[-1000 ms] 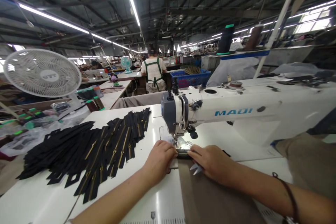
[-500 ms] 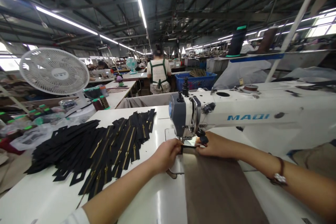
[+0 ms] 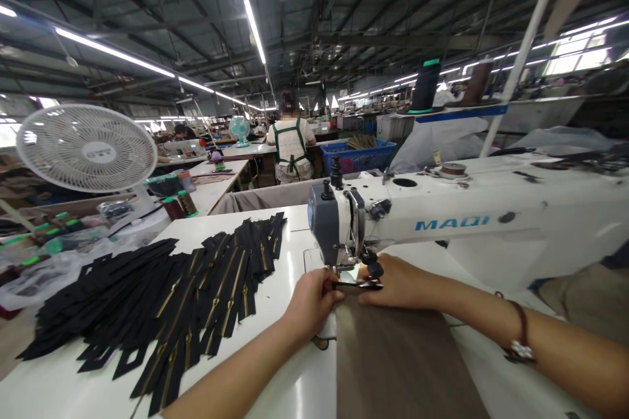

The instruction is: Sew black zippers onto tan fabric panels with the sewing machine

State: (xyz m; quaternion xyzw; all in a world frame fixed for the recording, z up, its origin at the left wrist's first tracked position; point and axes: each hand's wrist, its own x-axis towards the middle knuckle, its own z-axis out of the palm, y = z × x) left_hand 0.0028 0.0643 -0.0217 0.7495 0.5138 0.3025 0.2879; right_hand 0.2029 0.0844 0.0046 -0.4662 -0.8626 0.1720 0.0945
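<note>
A brown fabric panel [image 3: 398, 360] lies on the white sewing table [image 3: 275, 380], its far edge under the needle of a white MAQI sewing machine [image 3: 442, 216]. My left hand [image 3: 312, 304] is closed, pinching the panel's far left corner beside the presser foot. My right hand [image 3: 400, 285] rests curled on the panel's far edge right of the needle, pressing a dark zipper strip [image 3: 356, 286] against it. A spread pile of black zippers with gold teeth [image 3: 162, 294] lies to the left of my left arm.
A white desk fan [image 3: 88, 147] stands at the far left, with thread spools [image 3: 187, 203] and plastic bags near it. A person in a green apron [image 3: 291, 144] works with back turned at a farther table. A blue crate [image 3: 356, 156] sits beyond the machine.
Both hands have moved forward from the panel's near side up to the presser foot, carrying the panel's edge under the needle. The camera view has shifted slightly.
</note>
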